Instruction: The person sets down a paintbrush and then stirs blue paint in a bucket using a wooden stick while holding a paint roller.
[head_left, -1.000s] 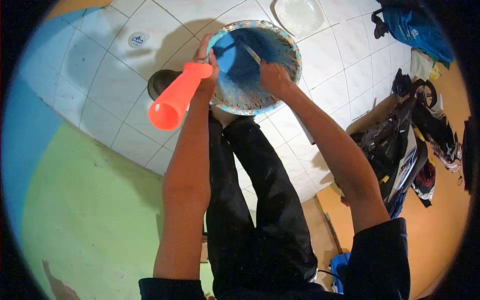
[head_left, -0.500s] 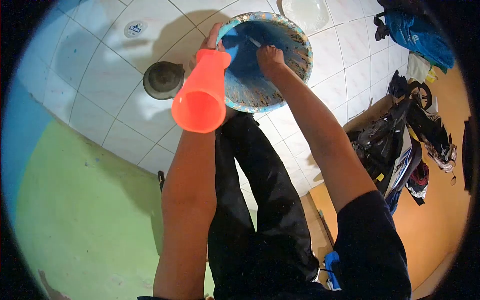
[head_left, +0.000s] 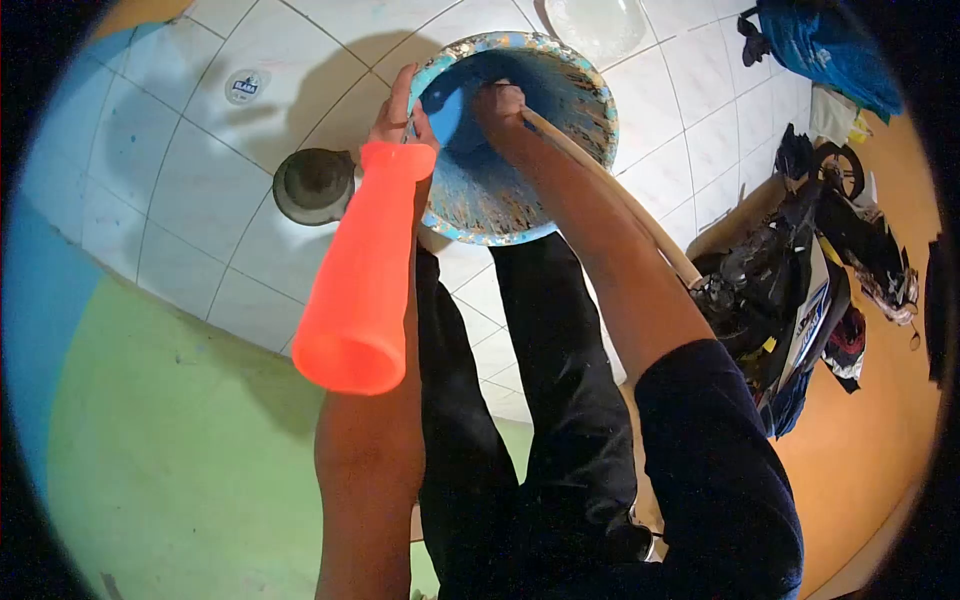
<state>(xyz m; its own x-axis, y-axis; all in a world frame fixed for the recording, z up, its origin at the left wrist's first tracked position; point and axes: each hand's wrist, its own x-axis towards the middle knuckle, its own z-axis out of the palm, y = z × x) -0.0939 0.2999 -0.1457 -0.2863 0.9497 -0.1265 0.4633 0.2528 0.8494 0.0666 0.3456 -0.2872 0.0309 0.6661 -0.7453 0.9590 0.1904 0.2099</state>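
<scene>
My left hand [head_left: 398, 112] grips the rim of a round tub [head_left: 603, 84], fingers outside and thumb over the edge. The tub is blue inside, with multicoloured speckles and brown stains. A bright orange-red tapered tube [head_left: 365, 270], flanged at one end and hollow at the wide end, overlaps my left wrist and forearm. Inside the tub's mouth, my right hand [head_left: 499, 106] is closed around a pale wooden stick [head_left: 625, 200]. The stick slants from my fist back along my right forearm; its other end is hidden by my hand.
A dark round pot-like object [head_left: 314, 187] stands on the white floor tiles left of the tub. A whitish translucent basin [head_left: 597, 25] sits beyond it. At right are a motorbike [head_left: 790, 290] and a blue bag [head_left: 825, 55]. A green wall [head_left: 180, 430] borders the left.
The stick now slants back beside my right forearm; before, only a short pale piece showed by my fist. My right hand shifted left, and the orange-red tube swung lower.
</scene>
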